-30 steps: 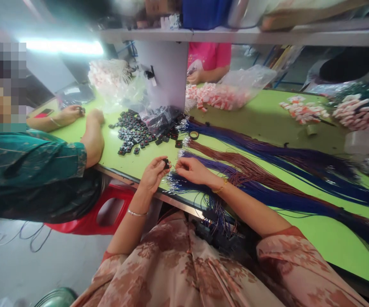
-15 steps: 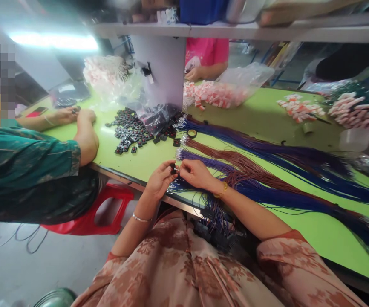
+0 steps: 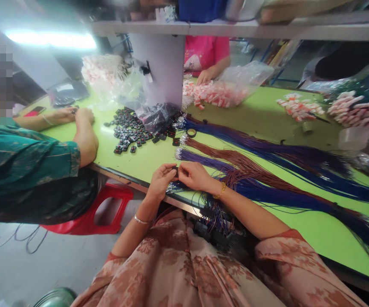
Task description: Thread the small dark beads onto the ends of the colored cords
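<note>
My left hand [image 3: 160,182] pinches a small black plastic connector [image 3: 175,171] between thumb and fingers, just above the table's front edge. Right against it, my right hand [image 3: 196,176] has its thumb and fingertips pressed together on a thin wire. Its tip is hidden where the hands meet at the connector. Under and beside my right hand lie bundles of purple wires [image 3: 200,160] and blue wires [image 3: 255,190] with silvery terminals at their left ends. Brown wires [image 3: 216,154] run behind them.
Loose black connectors [image 3: 128,132] lie in a pile at left, beside a plastic bag [image 3: 159,117] of them. A tape roll [image 3: 191,133] sits near the wire ends. A co-worker's arm [image 3: 87,136] rests at left; another person's hand [image 3: 205,76] reaches toward pink-white parts [image 3: 216,94].
My hands have come together: the connector has moved slightly right and down, and the right fingertips have closed up to it. Across the table, the other person's hand has moved onto the pink-white parts.
</note>
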A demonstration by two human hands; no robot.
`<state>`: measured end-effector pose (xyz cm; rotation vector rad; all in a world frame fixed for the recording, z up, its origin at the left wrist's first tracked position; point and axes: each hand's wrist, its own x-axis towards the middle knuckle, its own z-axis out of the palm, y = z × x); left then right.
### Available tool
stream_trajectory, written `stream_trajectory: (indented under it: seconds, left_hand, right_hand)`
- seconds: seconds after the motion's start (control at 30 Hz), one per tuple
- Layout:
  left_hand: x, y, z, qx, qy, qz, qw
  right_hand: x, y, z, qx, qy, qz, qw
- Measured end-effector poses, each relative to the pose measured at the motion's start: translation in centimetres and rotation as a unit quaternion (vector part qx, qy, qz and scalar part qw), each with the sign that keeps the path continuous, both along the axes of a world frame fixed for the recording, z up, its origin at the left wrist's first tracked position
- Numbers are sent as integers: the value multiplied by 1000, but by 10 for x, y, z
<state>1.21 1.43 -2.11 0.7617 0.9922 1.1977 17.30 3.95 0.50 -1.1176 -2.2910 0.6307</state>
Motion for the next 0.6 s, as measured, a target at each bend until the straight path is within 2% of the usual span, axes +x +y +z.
stream_trajectory:
  seconds: [0.13, 0.33, 0.43, 0.47, 0.53, 0.6]
  left_hand:
    - [6, -1, -4, -13, -6, 31, 999]
    - [18, -6, -7, -22, 15, 32, 999]
    - [20, -4, -6, -30, 12, 13, 999]
    - [19, -3, -6, -31, 5, 7, 999]
    - [18, 0, -6, -28, -7, 3, 1000]
    - [16, 3, -7, -31, -13, -1, 999]
  right_hand:
    - [5, -3, -8, 0, 7, 31, 999]
    - [9, -9, -12, 11, -41, -4, 999]
    - [19, 11, -9, -36, -8, 17, 999]
    - [23, 22, -8, -46, 6, 5, 999]
    - [32, 47, -10, -29, -13, -75, 997]
    - [38, 68, -14, -22, -90, -133, 987]
